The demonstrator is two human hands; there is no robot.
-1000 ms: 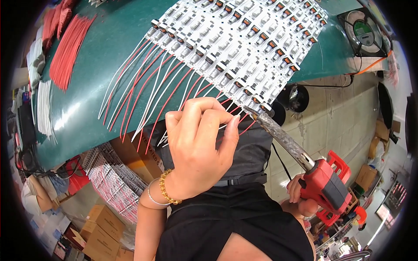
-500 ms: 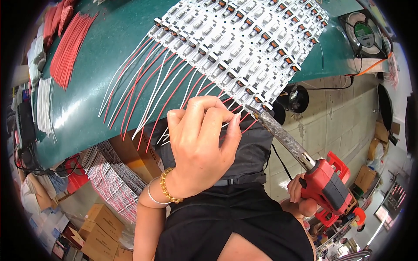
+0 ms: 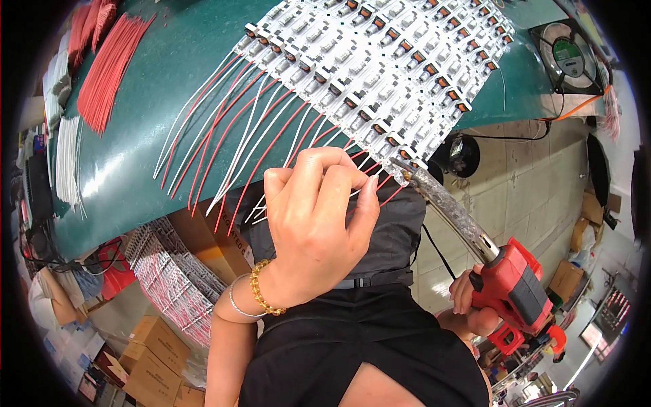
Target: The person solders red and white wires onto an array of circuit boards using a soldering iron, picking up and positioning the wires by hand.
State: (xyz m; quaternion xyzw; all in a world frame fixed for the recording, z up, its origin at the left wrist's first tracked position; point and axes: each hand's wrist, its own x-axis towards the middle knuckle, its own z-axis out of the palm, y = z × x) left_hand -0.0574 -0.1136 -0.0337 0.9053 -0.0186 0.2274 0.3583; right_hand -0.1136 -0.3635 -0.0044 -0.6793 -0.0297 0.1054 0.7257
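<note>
The white circuit-board panel point(image 3: 380, 74) lay on the green tabletop point(image 3: 135, 163), its near corner jutting past the edge. My left hand point(image 3: 319, 214) pinched one of its red and white wires point(image 3: 269, 150); my right hand point(image 3: 468, 304) gripped a red soldering gun point(image 3: 510, 288), its tip at that corner.

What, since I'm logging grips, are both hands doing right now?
Left hand: closed, seemingly pinching a white wire.
Right hand: closed around the soldering iron.

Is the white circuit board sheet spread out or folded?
Spread out, as far as it shows: the sheet lies flat on the green table, rows of parts facing up, near corner jutting past the edge.
</note>
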